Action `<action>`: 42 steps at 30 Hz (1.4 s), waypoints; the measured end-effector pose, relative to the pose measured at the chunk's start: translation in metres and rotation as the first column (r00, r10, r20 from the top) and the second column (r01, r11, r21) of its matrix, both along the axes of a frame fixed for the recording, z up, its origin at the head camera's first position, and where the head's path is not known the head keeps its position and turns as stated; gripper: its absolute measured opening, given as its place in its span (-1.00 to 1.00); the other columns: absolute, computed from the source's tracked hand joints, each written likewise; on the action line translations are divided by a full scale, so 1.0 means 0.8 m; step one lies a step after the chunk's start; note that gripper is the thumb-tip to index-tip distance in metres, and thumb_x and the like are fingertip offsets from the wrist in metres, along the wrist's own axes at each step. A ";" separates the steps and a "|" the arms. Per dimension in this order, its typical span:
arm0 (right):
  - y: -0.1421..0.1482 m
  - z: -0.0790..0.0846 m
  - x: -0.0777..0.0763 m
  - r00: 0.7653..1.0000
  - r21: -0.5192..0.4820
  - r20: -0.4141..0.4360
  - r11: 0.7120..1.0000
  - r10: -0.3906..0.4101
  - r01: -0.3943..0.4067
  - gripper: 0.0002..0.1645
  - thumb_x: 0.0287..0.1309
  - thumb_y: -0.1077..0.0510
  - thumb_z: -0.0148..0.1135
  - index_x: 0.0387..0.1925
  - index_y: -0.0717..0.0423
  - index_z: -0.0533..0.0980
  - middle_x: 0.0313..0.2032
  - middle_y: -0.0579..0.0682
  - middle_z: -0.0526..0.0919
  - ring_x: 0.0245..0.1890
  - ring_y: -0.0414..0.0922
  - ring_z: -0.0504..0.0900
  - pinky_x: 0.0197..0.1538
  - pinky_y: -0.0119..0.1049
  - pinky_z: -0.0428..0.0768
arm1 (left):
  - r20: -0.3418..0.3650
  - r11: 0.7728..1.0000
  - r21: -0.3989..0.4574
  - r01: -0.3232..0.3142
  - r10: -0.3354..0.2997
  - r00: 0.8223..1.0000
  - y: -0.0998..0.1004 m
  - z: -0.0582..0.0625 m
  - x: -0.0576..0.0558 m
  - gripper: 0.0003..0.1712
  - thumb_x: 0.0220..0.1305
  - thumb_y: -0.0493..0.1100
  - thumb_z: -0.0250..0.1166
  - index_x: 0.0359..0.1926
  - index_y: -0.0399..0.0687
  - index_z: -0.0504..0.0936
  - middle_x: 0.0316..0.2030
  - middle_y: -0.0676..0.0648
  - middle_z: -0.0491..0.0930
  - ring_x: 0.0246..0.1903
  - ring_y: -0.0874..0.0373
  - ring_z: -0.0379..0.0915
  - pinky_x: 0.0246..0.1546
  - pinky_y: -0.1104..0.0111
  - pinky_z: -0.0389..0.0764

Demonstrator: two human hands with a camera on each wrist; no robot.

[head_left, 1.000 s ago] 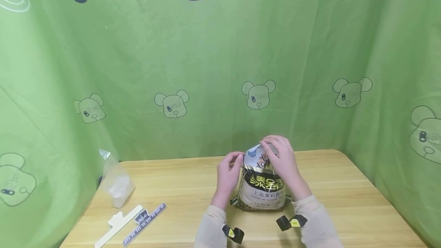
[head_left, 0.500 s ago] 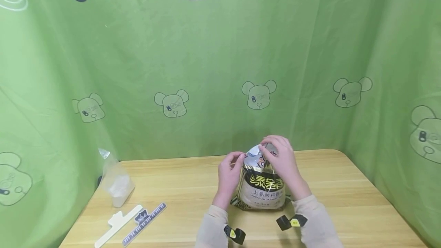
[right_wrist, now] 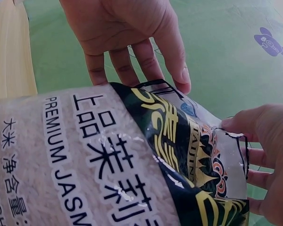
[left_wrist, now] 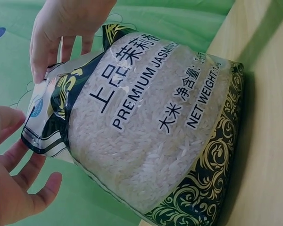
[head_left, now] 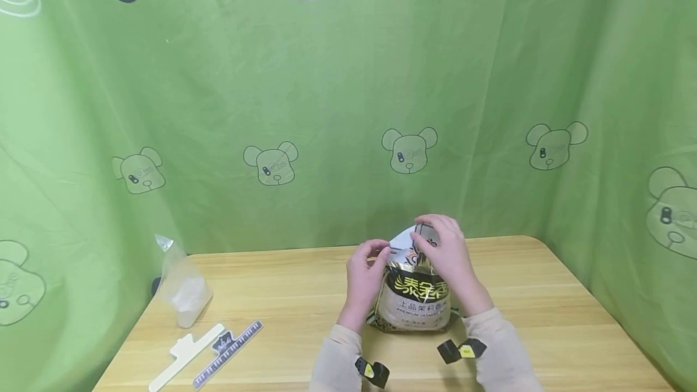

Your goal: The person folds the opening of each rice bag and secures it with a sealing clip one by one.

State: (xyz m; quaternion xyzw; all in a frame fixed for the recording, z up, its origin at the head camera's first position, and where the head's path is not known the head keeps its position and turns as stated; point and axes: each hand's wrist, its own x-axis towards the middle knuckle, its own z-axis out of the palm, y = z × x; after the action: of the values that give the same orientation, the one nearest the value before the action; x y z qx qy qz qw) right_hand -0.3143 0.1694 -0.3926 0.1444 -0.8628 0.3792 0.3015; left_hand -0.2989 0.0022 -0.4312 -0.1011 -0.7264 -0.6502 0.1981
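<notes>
An upright bag of rice, with a clear window and a black-and-gold band, stands on the table right of centre. My left hand pinches the left corner of its silvery top between thumb and fingers; that corner is near the left hand in the left wrist view. At the bag's upper right, my right hand holds the top edge. Its thumb lies on the front and its fingers go behind, as the right hand shows in the right wrist view. The fingertips behind the bag are partly hidden.
On the left of the wooden table stands a clear plastic bag of white contents. Before it lie a white sealing clip and a dark patterned sealing clip. A green printed curtain encloses the back and sides.
The left hand has shifted slightly right, with the bag's left top corner drawn inward. The bag's top has creased and its mouth shows a little more. The right hand stays nearly in place.
</notes>
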 end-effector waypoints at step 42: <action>0.005 0.000 0.003 0.997 -0.042 0.074 0.999 -0.023 0.026 -0.61 0.26 0.05 0.24 0.03 0.18 0.53 0.05 0.20 0.58 0.12 0.15 0.45 0.20 0.26 0.39 | 0.057 1.000 -0.011 -0.016 0.017 0.998 0.007 -0.010 0.000 -0.81 0.24 -0.16 0.33 -0.14 -0.12 0.69 -0.21 -0.08 0.66 -0.23 0.24 0.56 -0.29 0.54 0.66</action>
State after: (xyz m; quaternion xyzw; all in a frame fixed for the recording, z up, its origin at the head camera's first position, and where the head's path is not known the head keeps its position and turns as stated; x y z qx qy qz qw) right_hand -0.3122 0.1737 -0.3923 0.1133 -0.8666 0.3990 0.2773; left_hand -0.2987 0.0078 -0.4395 -0.0777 -0.7360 -0.6473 0.1823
